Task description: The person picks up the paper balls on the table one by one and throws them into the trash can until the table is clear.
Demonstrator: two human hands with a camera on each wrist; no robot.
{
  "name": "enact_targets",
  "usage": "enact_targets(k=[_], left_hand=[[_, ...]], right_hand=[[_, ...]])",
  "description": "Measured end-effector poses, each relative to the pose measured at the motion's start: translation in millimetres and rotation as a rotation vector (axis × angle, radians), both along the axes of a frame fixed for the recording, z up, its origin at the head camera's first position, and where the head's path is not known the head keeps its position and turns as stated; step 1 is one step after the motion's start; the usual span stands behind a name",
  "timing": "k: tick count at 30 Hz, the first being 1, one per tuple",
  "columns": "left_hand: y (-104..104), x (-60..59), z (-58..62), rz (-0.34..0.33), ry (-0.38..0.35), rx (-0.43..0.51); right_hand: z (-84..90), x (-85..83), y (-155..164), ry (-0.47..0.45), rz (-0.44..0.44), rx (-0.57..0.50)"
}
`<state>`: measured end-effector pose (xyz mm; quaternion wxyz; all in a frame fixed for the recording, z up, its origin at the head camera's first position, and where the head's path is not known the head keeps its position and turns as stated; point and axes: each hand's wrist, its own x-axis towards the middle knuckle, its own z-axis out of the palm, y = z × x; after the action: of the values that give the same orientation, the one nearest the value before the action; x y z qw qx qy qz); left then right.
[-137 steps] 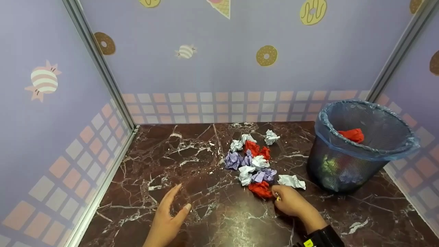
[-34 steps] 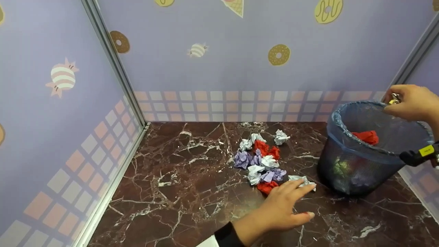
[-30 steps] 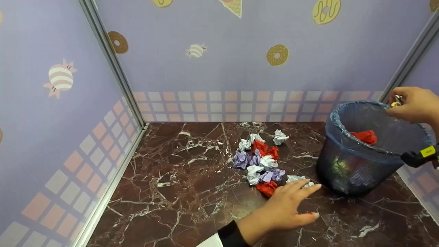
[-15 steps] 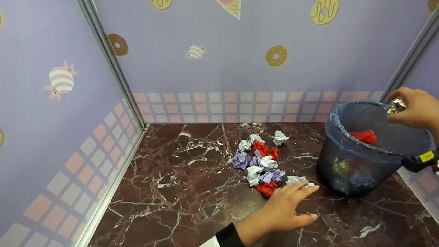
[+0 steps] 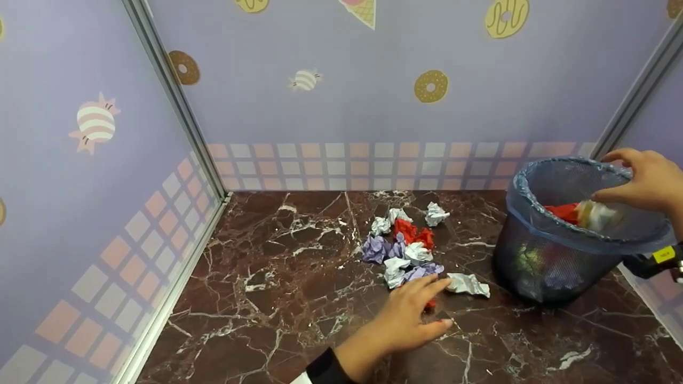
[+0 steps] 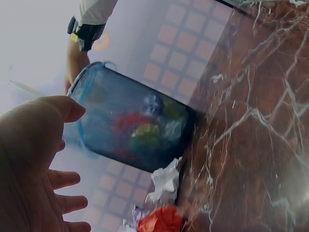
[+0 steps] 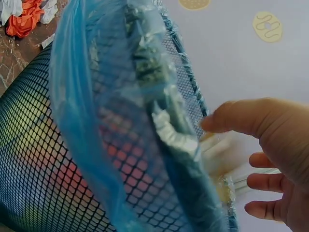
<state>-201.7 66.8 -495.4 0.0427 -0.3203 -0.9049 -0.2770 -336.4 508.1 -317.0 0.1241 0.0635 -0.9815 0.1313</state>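
A: Left side, status?
B: The left hand [image 5: 408, 314] is reaching with fingers spread over the red paper ball [image 5: 430, 304] at the near edge of the paper pile [image 5: 405, 248], holding nothing.
A: Right side?
B: The right hand [image 5: 643, 178] is hanging open above the lined mesh bin [image 5: 555, 256]; a pale blurred scrap [image 5: 596, 214] is dropping inside.
A: Surroundings?
B: A dark marble desk [image 5: 277, 298] is sitting between lilac doughnut-print walls [image 5: 341, 106].

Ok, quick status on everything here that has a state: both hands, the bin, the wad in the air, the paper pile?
Right hand: open, over the bin.
Pale wad: blurred, in mid-air inside the bin's mouth.
Mesh bin: upright, blue liner, partly filled.
Left hand: open, over the red ball.
Paper pile: crumpled, on the table.
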Motion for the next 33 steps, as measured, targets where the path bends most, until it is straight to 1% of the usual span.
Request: enact_targets(k=[4,7,10,15,17,20,24,27,30,33], left_hand=[[-13.5,2.3,-1.4,0.018,-0.017,0.021],[-24.9,4.3,-2.4,0.046,-0.042,0.038],[-37.3,6.4,-3.1,0.082,-0.069,0.058],[-58.9,10.2,-1.5,0.142,-0.107,0.09],[-68.2,11.1,-1.8,0.165,-0.116,0.102],[-82.9,12.3,-4.4,0.202,-0.126,0.113],[-102.2,14.2,-9.4,0.255,-0.137,0.138],[-116.7,15.6,-12.0,0.286,-0.133,0.161],[-131.6,17.5,-13.2,0.314,-0.114,0.183],[-144.6,20.7,-14.5,0.338,-0.091,0.226]], right_hand=[[0.2,2.2,-5.7,-0.008,-0.015,0.0],[6.6,5.5,-19.7,-0.03,-0.019,-0.032],[18.5,8.8,-41.4,-0.05,-0.015,-0.07],[39.5,10.4,-82.9,-0.069,0.026,-0.087],[44.1,10.4,-98.7,-0.087,0.052,-0.081],[44.6,10.7,-121.6,-0.104,0.092,-0.069],[34.4,12.9,-152.6,-0.074,0.159,-0.066],[20.3,14.3,-174.7,-0.044,0.226,-0.084],[0.1,12.1,-193.4,-0.05,0.276,-0.087],[-27.7,6.3,-205.2,-0.094,0.279,-0.085]])
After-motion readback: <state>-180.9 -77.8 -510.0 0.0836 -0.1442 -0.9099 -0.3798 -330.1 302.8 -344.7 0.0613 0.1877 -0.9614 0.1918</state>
